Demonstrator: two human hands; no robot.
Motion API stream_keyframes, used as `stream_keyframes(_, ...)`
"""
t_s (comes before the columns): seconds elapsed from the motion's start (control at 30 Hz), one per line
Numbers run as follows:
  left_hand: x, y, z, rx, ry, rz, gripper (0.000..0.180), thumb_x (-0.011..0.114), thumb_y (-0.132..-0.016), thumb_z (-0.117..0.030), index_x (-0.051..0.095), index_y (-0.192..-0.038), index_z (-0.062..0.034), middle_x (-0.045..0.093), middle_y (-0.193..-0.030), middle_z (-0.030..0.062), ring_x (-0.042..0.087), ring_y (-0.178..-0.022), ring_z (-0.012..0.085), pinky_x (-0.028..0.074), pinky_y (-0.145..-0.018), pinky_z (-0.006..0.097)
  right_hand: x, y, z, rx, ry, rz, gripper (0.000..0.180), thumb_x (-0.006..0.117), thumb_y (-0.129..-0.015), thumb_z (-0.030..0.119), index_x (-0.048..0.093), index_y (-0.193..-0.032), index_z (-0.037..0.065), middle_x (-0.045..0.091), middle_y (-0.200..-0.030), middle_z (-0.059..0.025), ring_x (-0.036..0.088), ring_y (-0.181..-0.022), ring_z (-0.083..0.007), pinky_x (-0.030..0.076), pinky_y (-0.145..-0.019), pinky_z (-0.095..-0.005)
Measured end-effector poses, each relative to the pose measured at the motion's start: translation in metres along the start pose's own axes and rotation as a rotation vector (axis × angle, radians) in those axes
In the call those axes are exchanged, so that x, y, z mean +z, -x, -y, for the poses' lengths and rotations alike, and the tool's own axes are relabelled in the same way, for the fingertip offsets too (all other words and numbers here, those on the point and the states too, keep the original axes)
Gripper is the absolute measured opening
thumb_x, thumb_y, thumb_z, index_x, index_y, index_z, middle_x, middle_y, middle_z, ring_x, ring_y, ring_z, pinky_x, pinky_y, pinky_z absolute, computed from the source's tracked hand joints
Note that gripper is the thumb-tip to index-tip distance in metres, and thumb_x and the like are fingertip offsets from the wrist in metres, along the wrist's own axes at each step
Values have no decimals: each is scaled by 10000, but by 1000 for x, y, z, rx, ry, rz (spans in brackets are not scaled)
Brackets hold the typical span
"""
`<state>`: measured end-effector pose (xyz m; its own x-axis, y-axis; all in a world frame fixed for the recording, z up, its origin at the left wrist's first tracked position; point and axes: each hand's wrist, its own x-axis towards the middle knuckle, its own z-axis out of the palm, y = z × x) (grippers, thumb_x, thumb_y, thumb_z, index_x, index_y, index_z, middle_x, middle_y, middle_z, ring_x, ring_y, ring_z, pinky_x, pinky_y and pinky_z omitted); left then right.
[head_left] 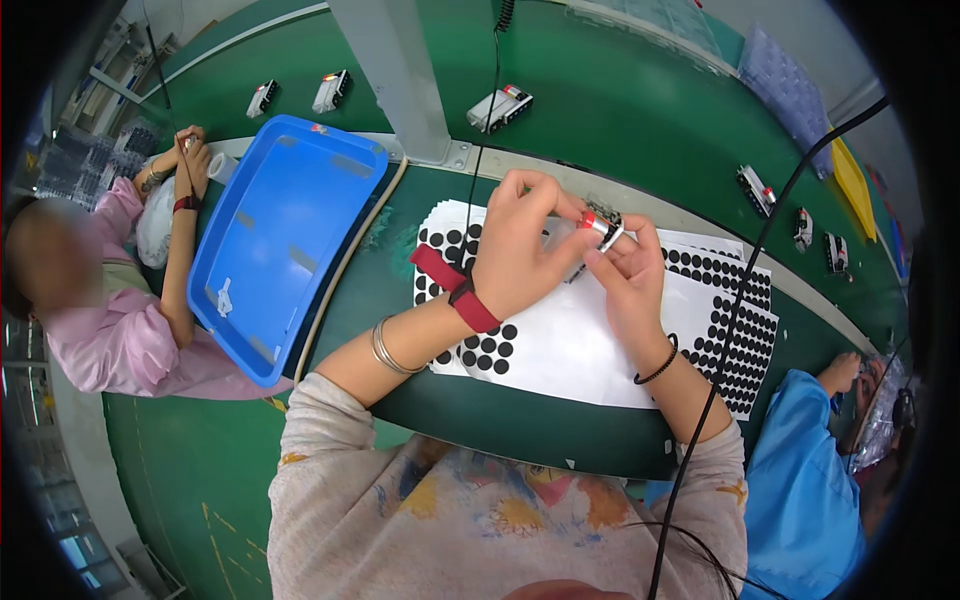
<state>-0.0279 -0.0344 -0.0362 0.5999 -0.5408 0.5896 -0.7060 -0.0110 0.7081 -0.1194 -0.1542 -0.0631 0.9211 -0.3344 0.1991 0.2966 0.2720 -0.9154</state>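
Both of my hands meet over the table around a small electronic unit [597,222], which shows a circuit board, a white edge and a red-ended cylinder like a battery. My left hand [520,245] pinches it from the left, fingers bent over its top. From the right, my right hand [632,280] grips its lower side with curled fingers. The fingers cover much of the unit. Beneath the hands lie white sheets [570,355] with rows of round black stickers [487,350], spreading out to both sides.
A blue tray [377,160] stands left, beside a grey post [395,80]. Similar units [500,108] sit along the green belt [610,110] beyond. A black cable [720,365] hangs across the right side. Co-workers sit left [130,330] and right [805,470].
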Motion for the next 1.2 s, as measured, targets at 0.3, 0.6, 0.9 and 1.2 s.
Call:
stream_keyframes(0.3, -5, -1, 2, -196, 306, 135, 191, 669, -740, -89, 489, -796, -58, 526, -994, 71, 494, -955, 180, 407, -824, 313, 1, 0, 4, -83, 132, -47, 341, 566, -843, 74, 433, -1149, 7, 600, -1033, -96, 550, -950, -122, 413, -841, -258)
stream_keyframes(0.6, -3, 1, -11, -322, 534, 283, 331, 644, -764, -55, 519, -1071, -50, 540, -1027, 31, 523, -985, 126, 432, -814, 293, -3, 9, 7, -156, 219, -67, 312, 528, -866, 160, 438, -1114, -6, 560, -1016, -96, 529, -955, -142, 404, -845, -270)
stream_keyframes(0.9, 0, 10, -17, -133, 367, 110, 246, 617, -750, -32, 564, -990, -40, 553, -894, 81, 559, -799, 190, 478, -698, 279, 0, 11, 9, -210, 379, -44, 300, 531, -857, 184, 434, -1073, -1, 555, -963, -87, 537, -885, -146, 417, -819, -285)
stream_keyframes(1.2, -15, -5, -18, -20, 290, 207, 310, 629, -740, -57, 577, -1045, -51, 585, -945, 65, 500, -897, 215, 407, -811, 320, -3, 6, 2, -289, 365, -9, 289, 506, -856, 126, 446, -1104, -10, 589, -948, -76, 557, -855, -147, 425, -785, -253)
